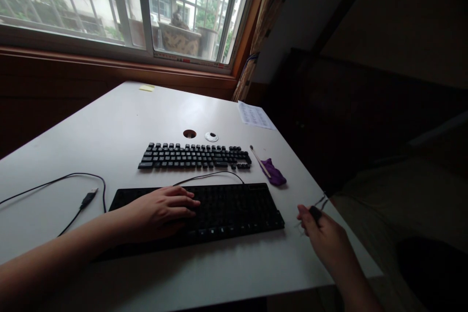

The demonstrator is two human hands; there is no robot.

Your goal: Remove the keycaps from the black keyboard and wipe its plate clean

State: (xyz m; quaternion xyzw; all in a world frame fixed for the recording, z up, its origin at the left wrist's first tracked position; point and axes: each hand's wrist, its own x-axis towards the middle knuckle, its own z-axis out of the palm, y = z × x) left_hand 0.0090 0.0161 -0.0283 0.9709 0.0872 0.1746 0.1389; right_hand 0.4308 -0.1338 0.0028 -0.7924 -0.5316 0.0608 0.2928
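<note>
A long black keyboard [234, 209] lies across the front of the white desk. My left hand [164, 209] rests on its left half, palm down, with the fingers stretched to the right and holding nothing. Beyond the keyboard's right end, my right hand [325, 234] is raised over the desk's right edge. Thumb and fingers pinch a small black-handled tool [315, 213] with thin wires sticking out, which looks like a wire keycap puller. Behind the keyboard, loose black keycaps [193, 157] are laid out in rows like a keyboard, with a gap near the right end.
A thin brush [260, 161] lies partly on a purple cloth [274, 173]. A USB plug [88, 198] and black cable sit at left. Farther back are a cable hole [189, 134], its round cover [211, 137], a printed sheet [256, 116] and yellow notes [146, 88].
</note>
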